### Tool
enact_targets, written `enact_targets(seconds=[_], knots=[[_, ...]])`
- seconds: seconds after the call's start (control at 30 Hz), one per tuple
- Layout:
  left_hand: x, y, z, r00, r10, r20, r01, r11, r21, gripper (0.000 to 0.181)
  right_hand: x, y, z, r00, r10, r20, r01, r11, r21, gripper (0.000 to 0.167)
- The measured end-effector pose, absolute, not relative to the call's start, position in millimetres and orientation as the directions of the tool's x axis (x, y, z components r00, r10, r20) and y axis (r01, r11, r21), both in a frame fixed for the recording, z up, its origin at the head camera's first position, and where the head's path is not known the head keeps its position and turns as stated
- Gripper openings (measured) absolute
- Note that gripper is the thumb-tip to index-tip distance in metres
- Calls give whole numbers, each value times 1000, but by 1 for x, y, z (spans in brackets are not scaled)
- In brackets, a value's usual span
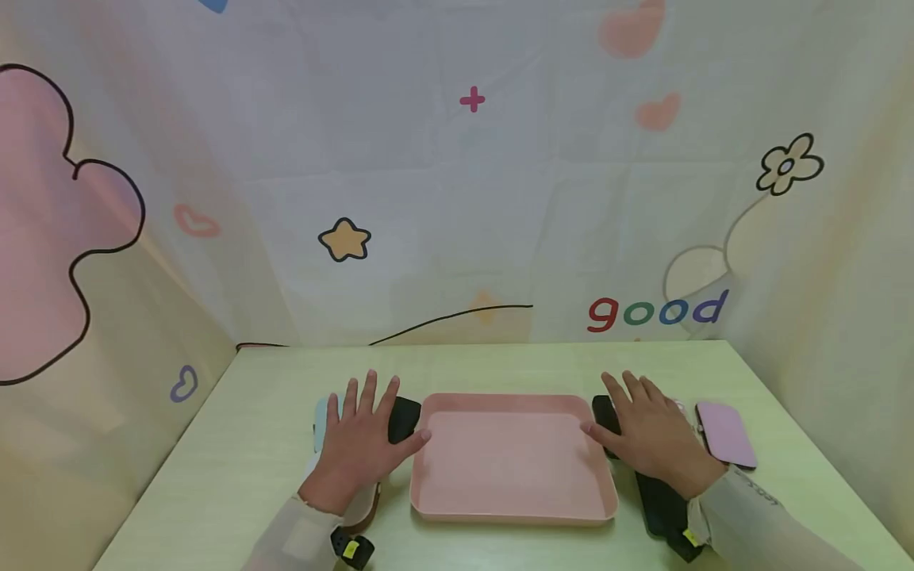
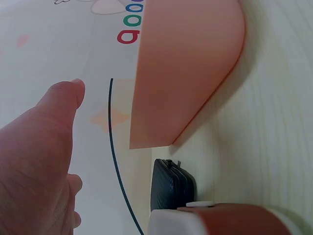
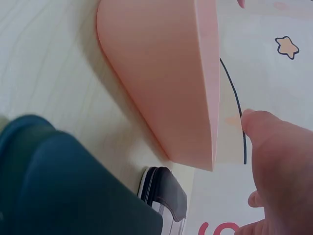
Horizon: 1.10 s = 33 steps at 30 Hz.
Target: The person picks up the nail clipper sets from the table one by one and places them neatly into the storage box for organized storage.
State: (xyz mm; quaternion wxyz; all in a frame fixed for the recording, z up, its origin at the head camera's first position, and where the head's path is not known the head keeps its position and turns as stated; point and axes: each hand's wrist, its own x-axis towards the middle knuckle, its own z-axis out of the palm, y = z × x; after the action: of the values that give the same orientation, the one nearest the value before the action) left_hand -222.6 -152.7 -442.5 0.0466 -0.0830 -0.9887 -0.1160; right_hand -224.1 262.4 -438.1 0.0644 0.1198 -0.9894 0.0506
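Note:
A pink tray (image 1: 514, 460) with raised sides lies between the two hands. My left hand (image 1: 364, 444) is spread flat, its thumb by the tray's left edge, above several small items. Among them are a black zippered case (image 1: 407, 420), a light blue item (image 1: 320, 424) and a white and brown item (image 1: 362, 507), all partly hidden. My right hand (image 1: 653, 436) spreads its fingers at the tray's right edge, over a small black item (image 1: 604, 411) and a long dark item (image 1: 658, 503). Neither hand grips anything. In the wrist views both thumbs point toward the tray from above.
To the right of the right hand lies a light purple flat case (image 1: 727, 434). A pale wooden table (image 1: 214, 484) carries everything, and a printed curtain (image 1: 428, 174) hangs behind it and along the sides. Each wrist wears a small black device.

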Motion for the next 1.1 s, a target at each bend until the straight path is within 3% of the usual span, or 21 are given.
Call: enact_targets(seconds=[0.7, 1.1], knots=[[-218, -157, -449, -975, 177, 137, 206, 949, 238, 101, -215, 258, -443, -951, -255, 174, -273, 959, -83, 87], [-208, -156, -443, -976, 185, 117, 208, 947, 245, 99, -201, 249, -441, -942, -277, 189, -306, 940, -150, 75]])
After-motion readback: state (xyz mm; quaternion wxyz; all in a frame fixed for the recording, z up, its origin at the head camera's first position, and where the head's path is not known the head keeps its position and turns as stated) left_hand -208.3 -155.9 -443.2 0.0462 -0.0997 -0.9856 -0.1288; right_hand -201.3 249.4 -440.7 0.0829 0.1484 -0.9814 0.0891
